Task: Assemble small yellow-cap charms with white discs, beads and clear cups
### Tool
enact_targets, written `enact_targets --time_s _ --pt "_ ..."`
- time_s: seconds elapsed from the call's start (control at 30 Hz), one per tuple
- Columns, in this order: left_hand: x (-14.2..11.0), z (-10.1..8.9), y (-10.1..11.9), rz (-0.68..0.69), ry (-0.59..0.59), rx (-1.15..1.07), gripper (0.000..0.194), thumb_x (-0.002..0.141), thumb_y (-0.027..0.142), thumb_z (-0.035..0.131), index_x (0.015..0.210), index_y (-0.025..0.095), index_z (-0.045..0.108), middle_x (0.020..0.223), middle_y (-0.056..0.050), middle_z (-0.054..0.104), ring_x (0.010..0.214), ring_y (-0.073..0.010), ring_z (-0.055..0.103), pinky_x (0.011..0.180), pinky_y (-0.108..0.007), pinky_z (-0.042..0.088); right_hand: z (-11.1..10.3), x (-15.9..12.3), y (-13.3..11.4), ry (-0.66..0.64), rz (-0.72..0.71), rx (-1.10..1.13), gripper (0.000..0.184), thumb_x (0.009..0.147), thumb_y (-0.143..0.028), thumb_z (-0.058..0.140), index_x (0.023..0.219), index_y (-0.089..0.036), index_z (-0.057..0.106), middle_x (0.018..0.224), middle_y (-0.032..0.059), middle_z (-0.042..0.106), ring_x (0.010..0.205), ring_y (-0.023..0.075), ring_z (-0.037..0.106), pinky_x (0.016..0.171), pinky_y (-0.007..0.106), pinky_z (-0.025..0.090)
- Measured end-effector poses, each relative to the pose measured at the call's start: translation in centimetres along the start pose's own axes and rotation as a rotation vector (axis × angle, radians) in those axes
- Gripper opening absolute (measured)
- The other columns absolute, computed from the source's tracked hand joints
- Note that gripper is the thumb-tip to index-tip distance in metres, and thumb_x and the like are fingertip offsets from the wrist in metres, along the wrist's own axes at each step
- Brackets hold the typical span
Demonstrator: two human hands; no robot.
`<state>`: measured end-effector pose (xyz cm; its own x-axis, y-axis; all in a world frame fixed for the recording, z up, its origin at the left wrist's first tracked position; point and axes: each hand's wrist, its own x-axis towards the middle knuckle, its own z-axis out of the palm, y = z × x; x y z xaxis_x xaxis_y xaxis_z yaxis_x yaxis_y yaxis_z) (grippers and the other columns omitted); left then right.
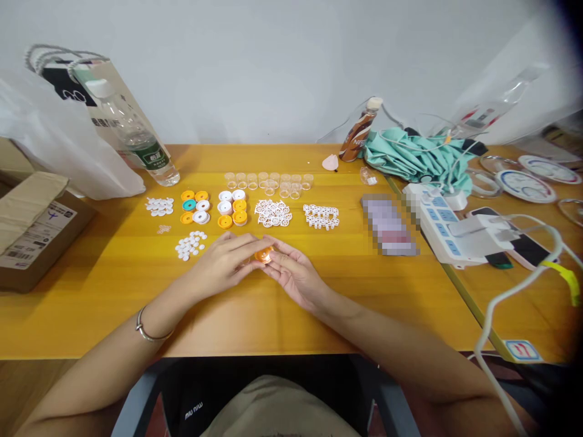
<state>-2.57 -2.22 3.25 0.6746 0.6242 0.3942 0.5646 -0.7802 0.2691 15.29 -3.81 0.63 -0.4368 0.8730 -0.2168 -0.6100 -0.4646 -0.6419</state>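
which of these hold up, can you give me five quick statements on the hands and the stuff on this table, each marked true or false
1. The left hand alone touches the orange piece. False: the right hand is on it too.
2. A silver bracelet circles the left wrist. True.
3. The clear cups stand nearer the person than the white lattice pieces. False: they stand farther away.
4. One of the round parts, the teal one, differs from the white and orange-yellow ones. True.
5. The brown bottle has a black cap. False: its cap is whitish.
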Motion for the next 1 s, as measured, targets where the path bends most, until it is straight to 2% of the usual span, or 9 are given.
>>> enact_targets --time_s 0.17,0.27,0.47,0.63,0.8,1.0 --pt "0.0 0.4 0.2 -0.069 0.014 -0.068 0.031 0.089 0.027 0.051 0.119 0.019 0.052 0.096 -0.007 0.065 0.077 -0.0147 0.059 0.072 -0.03 0.043 -0.1 0.1 0.3 0.078 -0.015 0.029 0.043 0.07 -0.019 0.07 0.109 -0.023 0.055 0.098 0.0007 0.069 0.092 0.0129 0.065 0.09 0.031 0.051" --pt "0.1 0.7 0.2 -0.064 0.033 -0.112 0.027 0.088 0.025 0.052 0.114 0.018 0.055 0.104 -0.009 0.065 0.087 -0.0158 0.061 0.077 -0.031 0.045 -0.1 -0.1 0.3 0.115 -0.043 0.052 0.044 0.07 -0.018 0.071 0.108 -0.024 0.05 0.097 -0.0008 0.069 0.089 0.0119 0.066 0.089 0.03 0.051" --pt "0.2 0.7 0.1 -0.028 0.058 -0.183 0.028 0.086 0.022 0.055 0.114 0.02 0.057 0.114 -0.01 0.064 0.103 -0.0176 0.06 0.086 -0.034 0.046 -0.3 -0.2 -0.2 0.08 -0.017 0.044 0.037 0.073 -0.02 0.069 0.103 -0.023 0.048 0.092 -0.0008 0.069 0.087 0.0128 0.068 0.093 0.033 0.049" --pt "0.1 0.3 -0.7 0.002 0.011 -0.241 0.038 0.086 0.022 0.056 0.124 0.021 0.051 0.117 -0.01 0.063 0.106 -0.0178 0.059 0.087 -0.034 0.047 -0.6 0.1 -0.9 0.042 0.063 0.036 0.03 0.075 -0.02 0.067 0.101 -0.02 0.052 0.095 0.003 0.07 0.092 0.015 0.067 0.098 0.034 0.046" --pt "0.0 0.2 -1.2 0.078 0.022 -0.147 0.032 0.086 0.019 0.056 0.118 0.021 0.054 0.115 -0.008 0.064 0.099 -0.0151 0.062 0.081 -0.03 0.046 -1.1 0.3 -1.9 -0.028 0.166 -0.065 0.023 0.079 -0.022 0.063 0.101 -0.014 0.06 0.102 0.007 0.069 0.097 0.0137 0.065 0.101 0.03 0.043" --pt "-0.2 0.4 -1.3 0.202 0.138 0.047 0.027 0.085 0.016 0.057 0.112 0.021 0.056 0.114 -0.007 0.065 0.094 -0.014 0.064 0.073 -0.029 0.041 -1.3 0.4 -2.5 0.051 0.192 -0.096 0.025 0.076 -0.018 0.067 0.1 -0.016 0.061 0.094 0.0031 0.071 0.085 0.0098 0.068 0.095 0.026 0.048"
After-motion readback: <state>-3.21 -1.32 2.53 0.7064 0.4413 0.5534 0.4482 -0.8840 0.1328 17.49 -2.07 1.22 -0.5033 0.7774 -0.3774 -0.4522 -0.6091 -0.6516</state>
